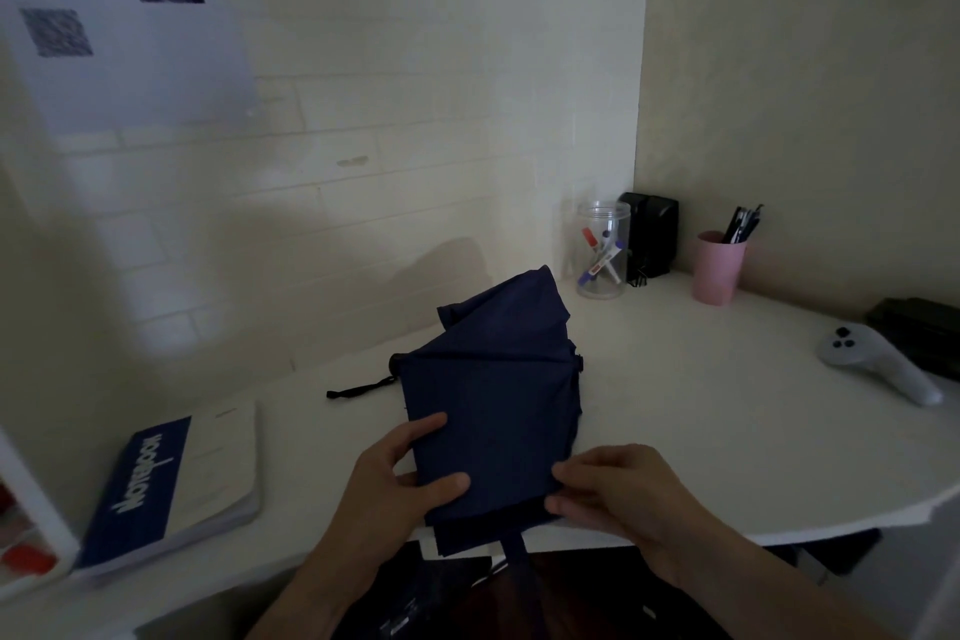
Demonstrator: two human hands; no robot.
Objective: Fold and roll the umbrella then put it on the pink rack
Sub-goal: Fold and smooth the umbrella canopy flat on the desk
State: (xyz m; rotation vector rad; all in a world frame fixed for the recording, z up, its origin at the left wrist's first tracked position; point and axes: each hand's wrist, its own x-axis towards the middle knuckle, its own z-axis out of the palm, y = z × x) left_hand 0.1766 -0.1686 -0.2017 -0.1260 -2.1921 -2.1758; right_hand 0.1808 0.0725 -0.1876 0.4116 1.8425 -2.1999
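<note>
the navy umbrella (493, 400) is lying collapsed on the white desk (701, 431) at its near edge, while the left hand (400, 478) is pinching its left fabric edge between thumb and fingers and the right hand (618, 489) is pinching the lower right corner.

The umbrella (493, 400) lies on the table (701, 431) at its near edge. At nine o'clock lies a notebook (176, 483). At one o'clock stands a jar (602, 250), a cup (719, 265) beyond it. At three o'clock rests a controller (878, 364).
</note>
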